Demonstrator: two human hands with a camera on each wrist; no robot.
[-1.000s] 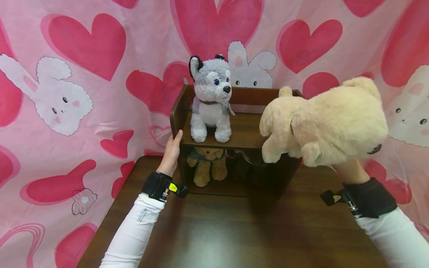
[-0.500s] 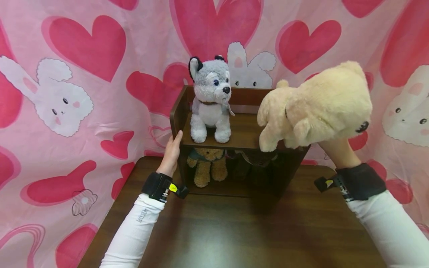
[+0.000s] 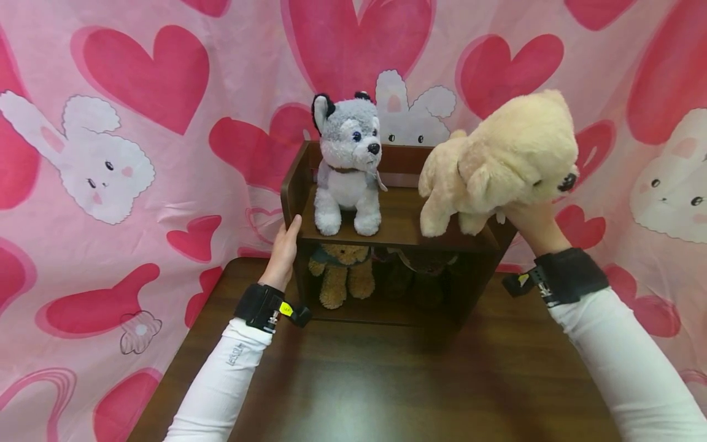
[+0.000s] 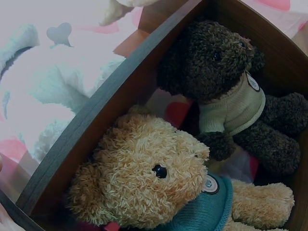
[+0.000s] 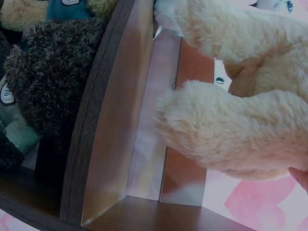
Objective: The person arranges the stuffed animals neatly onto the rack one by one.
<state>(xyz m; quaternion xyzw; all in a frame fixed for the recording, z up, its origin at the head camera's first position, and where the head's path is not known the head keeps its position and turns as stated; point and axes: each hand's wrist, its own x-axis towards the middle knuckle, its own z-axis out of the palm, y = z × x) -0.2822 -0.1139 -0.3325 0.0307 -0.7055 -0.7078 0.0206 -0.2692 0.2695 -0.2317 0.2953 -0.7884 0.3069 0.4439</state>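
Note:
My left hand (image 3: 280,255) grips the left side panel of a small brown wooden shelf (image 3: 400,218), its thumb at the front edge. On the upper board, at the left, sits a grey-and-white plush husky (image 3: 349,172). My right hand (image 3: 533,224) holds a cream plush dog (image 3: 497,159) from below, near its neck, over the right end of that board. The dog faces right, legs down; its body hides most of the holding fingers. In the right wrist view its fluffy legs (image 5: 207,125) hang beside the board and a fingertip (image 5: 299,177) shows at its fur.
Below the board, a tan teddy bear (image 4: 144,173) in a teal sweater and a dark brown bear (image 4: 211,62) in a pale sweater sit side by side. The shelf stands on a brown table (image 3: 353,380). Behind hangs a pink curtain (image 3: 243,61) with hearts and rabbits.
My right hand has carried the cream dog left and back, over the shelf's right end, and the dog's head has swung round, showing more of its face. My left hand has stayed put.

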